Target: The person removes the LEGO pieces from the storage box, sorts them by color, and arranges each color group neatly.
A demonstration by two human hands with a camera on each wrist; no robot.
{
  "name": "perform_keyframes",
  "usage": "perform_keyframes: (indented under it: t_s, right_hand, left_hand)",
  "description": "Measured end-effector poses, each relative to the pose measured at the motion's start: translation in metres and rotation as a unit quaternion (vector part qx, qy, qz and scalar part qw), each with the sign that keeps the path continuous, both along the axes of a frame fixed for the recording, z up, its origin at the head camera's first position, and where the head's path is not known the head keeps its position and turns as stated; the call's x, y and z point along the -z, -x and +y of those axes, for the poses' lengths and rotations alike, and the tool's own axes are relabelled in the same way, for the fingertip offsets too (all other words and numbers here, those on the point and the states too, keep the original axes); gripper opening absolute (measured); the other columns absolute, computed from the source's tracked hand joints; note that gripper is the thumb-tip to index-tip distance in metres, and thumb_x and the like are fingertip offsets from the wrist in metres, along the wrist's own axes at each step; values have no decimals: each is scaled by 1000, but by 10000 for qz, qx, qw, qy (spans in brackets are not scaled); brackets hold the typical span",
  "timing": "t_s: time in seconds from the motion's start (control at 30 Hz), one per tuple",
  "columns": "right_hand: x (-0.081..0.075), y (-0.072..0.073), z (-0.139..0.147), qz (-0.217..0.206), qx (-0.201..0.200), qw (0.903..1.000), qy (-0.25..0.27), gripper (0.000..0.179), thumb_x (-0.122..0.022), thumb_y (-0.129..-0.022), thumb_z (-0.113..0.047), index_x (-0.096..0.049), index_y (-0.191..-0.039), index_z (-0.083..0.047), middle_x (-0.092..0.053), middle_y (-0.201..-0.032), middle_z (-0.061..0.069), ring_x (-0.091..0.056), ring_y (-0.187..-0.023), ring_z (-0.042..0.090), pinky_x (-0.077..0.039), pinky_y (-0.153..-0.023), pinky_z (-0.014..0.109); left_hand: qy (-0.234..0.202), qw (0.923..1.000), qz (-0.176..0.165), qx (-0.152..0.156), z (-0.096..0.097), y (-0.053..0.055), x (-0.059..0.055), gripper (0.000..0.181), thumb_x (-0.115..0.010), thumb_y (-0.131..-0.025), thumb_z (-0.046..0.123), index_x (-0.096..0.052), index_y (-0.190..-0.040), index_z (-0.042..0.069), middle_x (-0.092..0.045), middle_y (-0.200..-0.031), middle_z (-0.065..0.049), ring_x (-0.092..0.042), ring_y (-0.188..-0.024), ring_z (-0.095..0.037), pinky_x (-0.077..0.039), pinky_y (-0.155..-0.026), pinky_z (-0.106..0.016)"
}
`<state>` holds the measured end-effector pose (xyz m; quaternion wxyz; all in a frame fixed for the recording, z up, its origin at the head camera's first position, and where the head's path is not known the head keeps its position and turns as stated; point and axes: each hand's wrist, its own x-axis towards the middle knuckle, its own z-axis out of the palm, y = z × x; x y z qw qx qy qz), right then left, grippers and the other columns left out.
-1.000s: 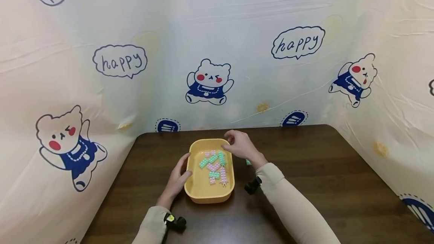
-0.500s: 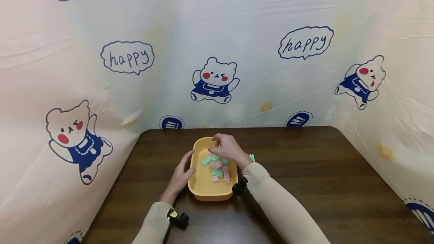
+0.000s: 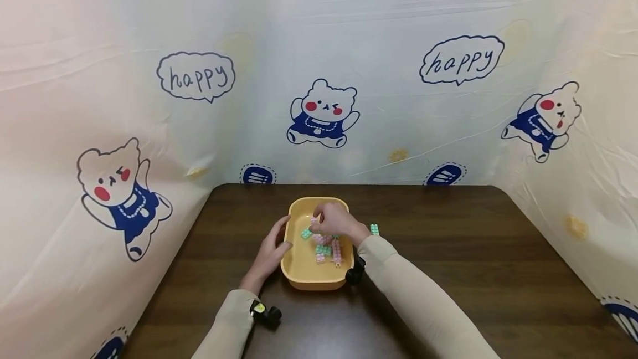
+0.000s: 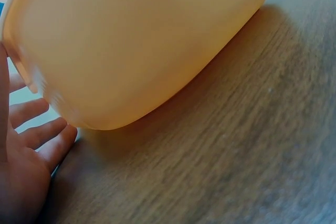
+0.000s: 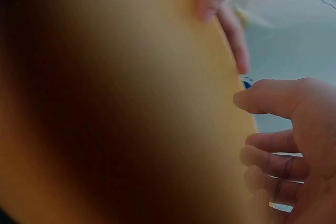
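Note:
In the head view a yellow plastic bin (image 3: 299,270) stands on the table, with several pink and mint-green toy building bricks (image 3: 324,250) lying on its floor. My left hand (image 3: 269,252) rests against the bin's left side. In the left wrist view its fingers (image 4: 50,137) lie fairly straight along the outer wall. My right hand (image 3: 335,219) is over the back right part of the bin, hiding some bricks beneath it. From the right wrist, its thumb and fingers (image 5: 278,145) show bent and apart, with nothing seen between them.
A mint-green brick (image 3: 374,229) lies on the dark wooden table (image 3: 448,248) to the right of the bin. A cloth backdrop (image 3: 379,93) with printed bears hangs behind and on both sides. Each wrist wears a small black camera.
My right hand has moved left and down, from the bin's back right corner to over the bricks. The left hand stays at the bin's left side. The head view has shifted slightly.

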<state>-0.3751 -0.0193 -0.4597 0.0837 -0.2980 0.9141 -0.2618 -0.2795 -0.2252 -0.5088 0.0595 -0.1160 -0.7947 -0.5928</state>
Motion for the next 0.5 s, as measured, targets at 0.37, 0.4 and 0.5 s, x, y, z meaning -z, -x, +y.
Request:
perform_keyframes:
  t_s: [0.37, 0.4, 0.5]
  right_hand:
    - [11, -2, -6, -135, -211, 9986, -462, 46, -69, -89, -32, -62, -129, -11, -63, -74, -5, -58, -57, 8, -47, -58, 26]
    - [12, -2, -6, -59, -284, 9982, -528, 45, -68, -90, -31, -62, -130, -12, -63, -72, -5, -56, -53, 8, -46, -56, 25]
    - [12, -2, -8, 162, -512, 9962, -682, 43, -64, -92, -29, -61, -132, -14, -62, -66, -4, -43, -42, 7, -41, -49, 24]
  left_hand:
    - [-13, 10000, 37, 49, -2, 0, 0, 67, -52, -86, -3, -34, -149, 8, -42, -147, -27, -46, -132, -42, -46, -95, -29]
    - [-25, 10000, 41, 50, -2, -1, 0, 67, -52, -86, -3, -34, -149, 7, -42, -146, -28, -46, -131, -42, -45, -94, -26]
    - [-7, 10000, 39, 46, -3, -1, -1, 67, -52, -86, -3, -34, -150, 7, -43, -146, -28, -47, -130, -42, -46, -92, -23]
